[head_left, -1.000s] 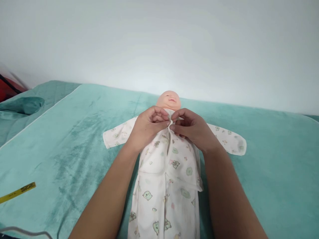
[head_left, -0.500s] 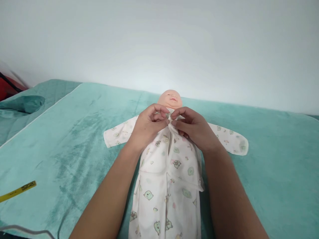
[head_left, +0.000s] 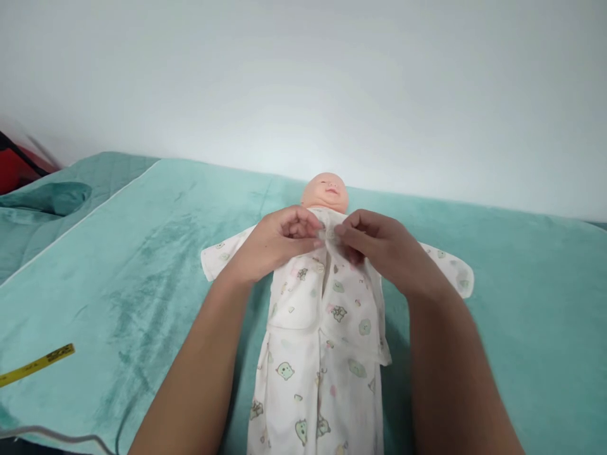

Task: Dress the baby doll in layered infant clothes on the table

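Observation:
A baby doll [head_left: 325, 190] lies on its back on a teal blanket [head_left: 142, 265], dressed in a white printed shirt [head_left: 327, 297] and matching trousers [head_left: 313, 392]. My left hand [head_left: 275, 243] and my right hand [head_left: 379, 249] meet at the doll's upper chest, just below its chin. Both have their fingers curled and pinch the two front edges of the shirt near the collar. The doll's sleeves spread out to either side, partly hidden by my hands.
A yellow measuring tape [head_left: 38, 364] lies on the blanket at the near left, with a grey cable [head_left: 57, 434] at the bottom left edge. A darker teal cushion [head_left: 47, 197] and something red [head_left: 19, 167] sit far left. A white wall rises behind.
My hands have drawn slightly apart and lowered onto the doll's chest, still pinching the shirt front. The view has shifted a little to the left.

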The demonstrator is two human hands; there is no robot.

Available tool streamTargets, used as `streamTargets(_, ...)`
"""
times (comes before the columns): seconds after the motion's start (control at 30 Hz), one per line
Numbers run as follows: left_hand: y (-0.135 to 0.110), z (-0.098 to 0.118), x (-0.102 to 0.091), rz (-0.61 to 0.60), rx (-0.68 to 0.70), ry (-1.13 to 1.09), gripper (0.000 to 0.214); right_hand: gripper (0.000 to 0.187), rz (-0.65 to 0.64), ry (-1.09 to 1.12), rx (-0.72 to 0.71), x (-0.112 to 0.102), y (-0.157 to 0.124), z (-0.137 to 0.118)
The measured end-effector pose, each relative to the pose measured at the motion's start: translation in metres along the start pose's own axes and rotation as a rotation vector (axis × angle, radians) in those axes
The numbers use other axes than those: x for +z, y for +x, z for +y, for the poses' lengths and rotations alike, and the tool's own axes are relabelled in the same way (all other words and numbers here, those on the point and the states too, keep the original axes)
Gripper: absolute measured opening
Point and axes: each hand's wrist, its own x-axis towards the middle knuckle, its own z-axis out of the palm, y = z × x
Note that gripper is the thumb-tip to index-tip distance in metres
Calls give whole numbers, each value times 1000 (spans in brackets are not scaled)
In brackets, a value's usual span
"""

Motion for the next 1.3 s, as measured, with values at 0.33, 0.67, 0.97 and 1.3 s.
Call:
streamTargets(0.33, -11, 21, -13, -339, -91, 388, 11, 32, -103, -677, 100, 19, -34, -31)
streamTargets(0.67, -13, 16, -8, -458, -139, -102, 10, 26, -200, 132, -7, 5, -25, -5)
streamTargets(0.97, -10, 14, -11, -466, -183, -47, 16, 29, -209, 259, 59, 13, -26, 9)
streamTargets(1.3, -11, 17, -8, -416, -189, 22, 16, 29, -187, 267, 83, 13, -25, 9)
